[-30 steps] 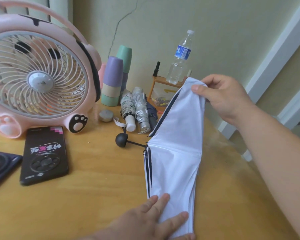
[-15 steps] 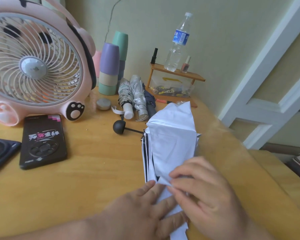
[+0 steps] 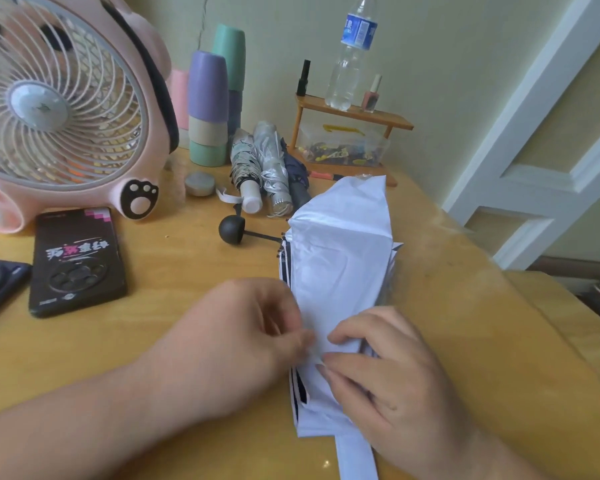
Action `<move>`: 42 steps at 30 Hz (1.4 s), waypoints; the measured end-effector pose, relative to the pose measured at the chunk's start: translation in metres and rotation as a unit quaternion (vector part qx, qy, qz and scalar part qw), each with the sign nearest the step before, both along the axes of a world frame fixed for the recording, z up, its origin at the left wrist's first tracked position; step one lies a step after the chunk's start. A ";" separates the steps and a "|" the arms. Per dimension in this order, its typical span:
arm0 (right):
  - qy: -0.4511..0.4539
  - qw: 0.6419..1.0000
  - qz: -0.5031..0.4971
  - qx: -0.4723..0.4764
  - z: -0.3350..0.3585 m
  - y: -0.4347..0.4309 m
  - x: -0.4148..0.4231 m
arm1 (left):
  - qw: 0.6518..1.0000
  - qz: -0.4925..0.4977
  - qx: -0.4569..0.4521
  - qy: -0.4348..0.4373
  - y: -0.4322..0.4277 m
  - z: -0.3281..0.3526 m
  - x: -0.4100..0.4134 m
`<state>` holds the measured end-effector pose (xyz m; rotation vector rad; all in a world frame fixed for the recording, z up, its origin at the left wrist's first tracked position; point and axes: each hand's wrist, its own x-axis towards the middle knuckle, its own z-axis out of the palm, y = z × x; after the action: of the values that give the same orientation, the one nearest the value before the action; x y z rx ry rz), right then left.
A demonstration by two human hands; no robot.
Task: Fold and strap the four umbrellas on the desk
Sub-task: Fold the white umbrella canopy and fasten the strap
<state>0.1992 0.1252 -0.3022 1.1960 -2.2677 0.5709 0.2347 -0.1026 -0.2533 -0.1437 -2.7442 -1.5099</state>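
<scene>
The white umbrella (image 3: 340,271) lies lengthwise on the surface (image 3: 174,306) in front of me. Its canopy is loosely bunched, with dark stripes along the left edge, and its black knob (image 3: 231,230) sticks out to the left at the far end. My left hand (image 3: 253,334) keeps a narrow grip, thumb and fingertips pinching the cloth at that left edge. My right hand (image 3: 392,382) lies on the near part, its grip curled round a fold just beside the left fingertips. A white strap (image 3: 357,455) trails toward me. Three folded umbrellas (image 3: 267,168) lie at the far side, near the fan (image 3: 59,109).
</scene>
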 end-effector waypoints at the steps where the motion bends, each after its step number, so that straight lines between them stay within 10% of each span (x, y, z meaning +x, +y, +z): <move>1: -0.002 1.000 0.003 -0.010 0.001 -0.001 0.000 | 0.997 0.031 0.056 -0.032 -0.008 -0.004 -0.006; 6: -0.016 0.998 0.024 -0.052 0.002 -0.002 0.000 | 0.962 0.003 0.254 -0.105 0.013 -0.021 -0.016; 24: -0.028 0.986 0.058 -0.155 0.008 -0.003 0.004 | 0.927 0.037 0.359 -0.099 0.021 -0.022 -0.006; 42: -0.077 0.981 0.101 -0.146 0.011 -0.005 0.010 | 0.972 0.014 0.212 -0.098 0.019 -0.016 -0.002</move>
<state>0.2089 0.1202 -0.2914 1.2759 -2.1016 1.0670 0.2325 -0.0840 -0.2692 0.0519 -2.4611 -2.1602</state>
